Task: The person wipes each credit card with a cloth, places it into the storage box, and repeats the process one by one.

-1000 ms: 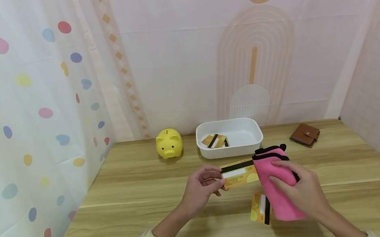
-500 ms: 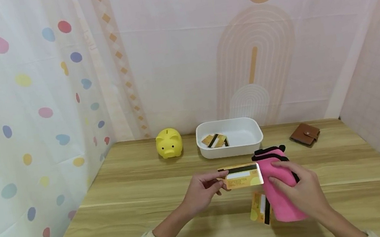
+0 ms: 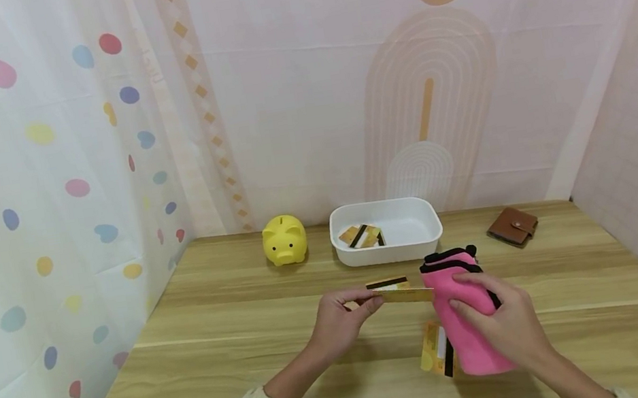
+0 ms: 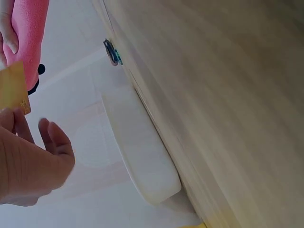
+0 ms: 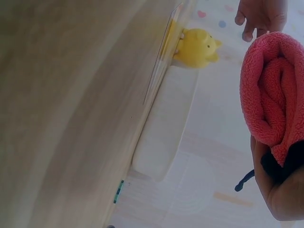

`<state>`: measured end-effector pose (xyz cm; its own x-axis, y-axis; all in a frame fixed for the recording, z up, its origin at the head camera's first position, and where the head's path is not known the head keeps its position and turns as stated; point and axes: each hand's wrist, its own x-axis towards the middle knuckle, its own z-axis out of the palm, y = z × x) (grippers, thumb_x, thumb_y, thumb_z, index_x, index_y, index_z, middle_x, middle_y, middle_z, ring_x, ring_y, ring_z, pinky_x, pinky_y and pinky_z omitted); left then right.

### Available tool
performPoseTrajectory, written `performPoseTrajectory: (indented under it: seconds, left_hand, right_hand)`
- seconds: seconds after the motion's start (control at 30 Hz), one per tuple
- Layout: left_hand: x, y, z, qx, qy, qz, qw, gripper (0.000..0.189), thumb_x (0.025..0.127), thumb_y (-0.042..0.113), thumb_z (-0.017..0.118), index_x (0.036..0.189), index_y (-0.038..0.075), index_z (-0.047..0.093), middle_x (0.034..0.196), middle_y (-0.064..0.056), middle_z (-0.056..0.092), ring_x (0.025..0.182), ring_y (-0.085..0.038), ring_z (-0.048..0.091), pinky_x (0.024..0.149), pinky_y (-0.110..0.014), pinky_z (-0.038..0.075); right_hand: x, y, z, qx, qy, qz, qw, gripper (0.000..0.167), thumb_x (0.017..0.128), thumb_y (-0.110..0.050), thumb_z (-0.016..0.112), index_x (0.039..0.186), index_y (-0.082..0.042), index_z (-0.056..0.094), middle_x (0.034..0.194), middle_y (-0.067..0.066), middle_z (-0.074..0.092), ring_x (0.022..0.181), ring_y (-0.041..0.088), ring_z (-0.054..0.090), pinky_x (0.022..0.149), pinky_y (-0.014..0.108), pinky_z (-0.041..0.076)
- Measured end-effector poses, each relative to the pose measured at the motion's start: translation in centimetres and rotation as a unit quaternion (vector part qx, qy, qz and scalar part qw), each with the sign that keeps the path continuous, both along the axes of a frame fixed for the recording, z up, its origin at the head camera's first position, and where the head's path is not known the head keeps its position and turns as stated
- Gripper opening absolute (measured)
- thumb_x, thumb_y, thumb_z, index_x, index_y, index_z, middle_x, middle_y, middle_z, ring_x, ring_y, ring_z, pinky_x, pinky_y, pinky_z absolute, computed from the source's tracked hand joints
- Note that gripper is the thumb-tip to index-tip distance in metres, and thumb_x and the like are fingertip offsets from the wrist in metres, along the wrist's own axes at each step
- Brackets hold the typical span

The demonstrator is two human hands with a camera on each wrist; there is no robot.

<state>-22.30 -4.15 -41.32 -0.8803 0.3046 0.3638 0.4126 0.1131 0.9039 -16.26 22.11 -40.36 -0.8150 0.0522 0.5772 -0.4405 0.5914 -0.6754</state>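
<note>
My left hand point(image 3: 337, 323) pinches an orange-yellow bank card point(image 3: 406, 295), tilted almost edge-on in the head view, its far end close to the pink cloth. The left wrist view shows the card's point(image 4: 13, 88) flat orange face. My right hand point(image 3: 510, 318) grips a folded pink plush cloth point(image 3: 471, 345) with black edging; its rolled fuzzy layers point(image 5: 263, 99) show in the right wrist view. Partly hidden behind the pinched card is a striped card point(image 3: 387, 283). Another striped card point(image 3: 434, 350) lies on the table, partly covered by the cloth.
A white tray point(image 3: 389, 254) with several cards point(image 3: 364, 235) in it stands at the back. To its left sits a yellow piggy bank point(image 3: 284, 240). A brown wallet point(image 3: 512, 227) lies at the back right of the wooden table point(image 3: 206, 353).
The card in my left hand first drew left, away from the pink cloth, then tilted from face-on to nearly edge-on, revealing a striped card behind it. My right hand and the cloth barely moved.
</note>
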Motion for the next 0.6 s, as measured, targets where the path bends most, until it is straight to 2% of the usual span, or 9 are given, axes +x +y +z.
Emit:
performPoseTrajectory:
  seconds: [0.1,0.2,0.4,0.53,0.6]
  left_hand:
    - [0.1,0.1,0.0,0.002,-0.014,0.018,0.9997,0.011,0.087,0.012,0.076,0.094,0.004,0.079,0.096,-0.008,0.07,0.084,-0.009,0.059,0.068,-0.02,0.049]
    - [0.0,0.1,0.0,0.013,-0.036,0.025,0.9989,0.014,0.088,0.01,0.075,0.096,0.0,0.078,0.096,-0.011,0.07,0.082,-0.011,0.059,0.066,-0.02,0.05]
    - [-0.1,0.0,0.1,0.03,-0.084,0.003,0.996,0.016,0.091,0.013,0.072,0.095,-0.003,0.076,0.081,-0.016,0.072,0.074,-0.019,0.066,0.058,-0.022,0.053]
    - [-0.2,0.0,0.1,0.038,-0.097,-0.012,0.9945,0.016,0.09,0.011,0.073,0.096,-0.003,0.074,0.082,-0.016,0.073,0.071,-0.019,0.07,0.055,-0.023,0.053]
    - [-0.2,0.0,0.2,0.046,-0.104,-0.021,0.9933,0.017,0.089,0.009,0.074,0.098,-0.005,0.073,0.084,-0.016,0.074,0.07,-0.016,0.07,0.054,-0.023,0.053]
  right_hand:
    - [0.1,0.0,0.1,-0.001,-0.004,0.0,1.0,0.04,0.077,-0.007,0.086,0.113,-0.014,0.071,0.103,0.011,0.073,0.065,0.008,0.063,0.048,0.023,0.053]
    - [0.1,0.1,0.3,-0.006,-0.002,-0.002,1.0,0.04,0.076,-0.007,0.086,0.113,-0.014,0.071,0.102,0.011,0.073,0.062,0.008,0.061,0.046,0.023,0.051]
    - [0.2,0.2,0.8,-0.011,0.012,-0.007,0.9998,0.039,0.076,-0.005,0.085,0.112,-0.014,0.072,0.099,0.013,0.073,0.057,0.006,0.055,0.043,0.02,0.046]
    - [0.3,0.2,1.1,-0.016,0.022,-0.011,0.9996,0.04,0.075,-0.004,0.086,0.112,-0.014,0.073,0.102,0.013,0.073,0.063,0.006,0.059,0.046,0.019,0.048]
    - [0.5,0.0,1.3,-0.016,0.033,-0.012,0.9992,0.041,0.074,-0.003,0.086,0.111,-0.014,0.073,0.102,0.013,0.073,0.067,0.005,0.061,0.049,0.018,0.049]
